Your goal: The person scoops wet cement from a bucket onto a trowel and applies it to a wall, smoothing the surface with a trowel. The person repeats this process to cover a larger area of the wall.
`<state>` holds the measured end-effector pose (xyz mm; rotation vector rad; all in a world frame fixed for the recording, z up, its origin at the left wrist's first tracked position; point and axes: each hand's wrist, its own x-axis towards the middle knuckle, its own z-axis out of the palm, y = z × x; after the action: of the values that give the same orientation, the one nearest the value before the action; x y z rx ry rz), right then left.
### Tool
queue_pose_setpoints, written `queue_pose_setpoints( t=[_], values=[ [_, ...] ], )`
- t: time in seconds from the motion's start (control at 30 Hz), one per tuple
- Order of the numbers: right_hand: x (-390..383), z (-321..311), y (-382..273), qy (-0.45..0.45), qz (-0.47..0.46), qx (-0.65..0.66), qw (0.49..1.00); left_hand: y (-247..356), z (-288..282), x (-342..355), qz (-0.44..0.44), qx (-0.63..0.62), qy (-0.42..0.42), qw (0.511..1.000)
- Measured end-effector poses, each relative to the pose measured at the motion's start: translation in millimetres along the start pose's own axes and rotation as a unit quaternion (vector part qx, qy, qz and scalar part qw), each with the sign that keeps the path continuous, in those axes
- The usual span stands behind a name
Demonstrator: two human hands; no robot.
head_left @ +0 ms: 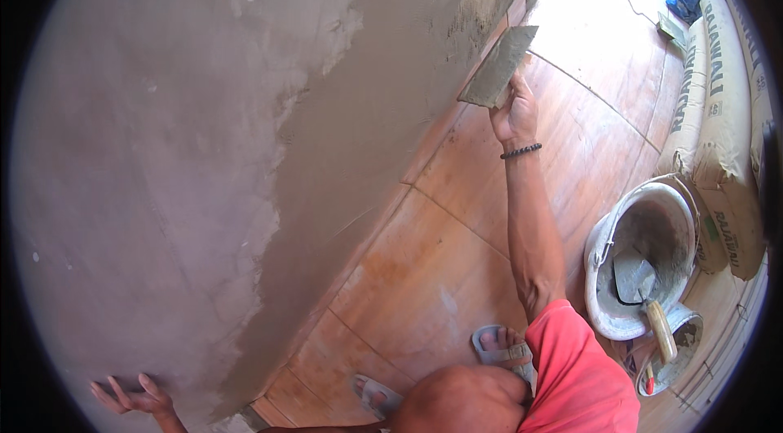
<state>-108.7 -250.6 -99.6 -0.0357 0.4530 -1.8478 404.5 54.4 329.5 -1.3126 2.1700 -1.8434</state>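
My right hand (515,111), a dark beaded bracelet at its wrist, grips a plastering trowel (502,66). The tool's flat rectangular blade is smeared with grey mortar, and its handle is hidden by my hand. It sits by the foot of the wall (163,107), near the wall's far corner; whether the blade touches the wall I cannot tell. A darker, wet-looking band of plaster (342,156) runs along the wall's lower part. At the lower left, my left hand (134,396) is open, fingers spread against or close to the wall; nothing is in it.
On the right stands a mortar-stained bucket (599,302) with a pointed trowel (636,276) inside. Behind it lie stacked cement sacks (722,82). A second container (689,343) sits beside the bucket. My sandalled feet (499,343) rest on orange floor tiles (440,245).
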Motion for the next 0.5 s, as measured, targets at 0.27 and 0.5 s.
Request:
queue_pose_setpoints(
  t=[0.27, 0.5],
  values=[
    [22.2, 78.3, 5.4, 0.132, -0.127, -0.298, 0.937, -1.9, 1.5, 6.4, 0.005, -0.015, 0.015, 1.000],
    [-82.8, 173.5, -16.0, -0.153, -0.303, -0.350, 0.873, 0.6, 1.3, -2.6, 0.013, 0.017, 0.018, 1.000]
  ],
)
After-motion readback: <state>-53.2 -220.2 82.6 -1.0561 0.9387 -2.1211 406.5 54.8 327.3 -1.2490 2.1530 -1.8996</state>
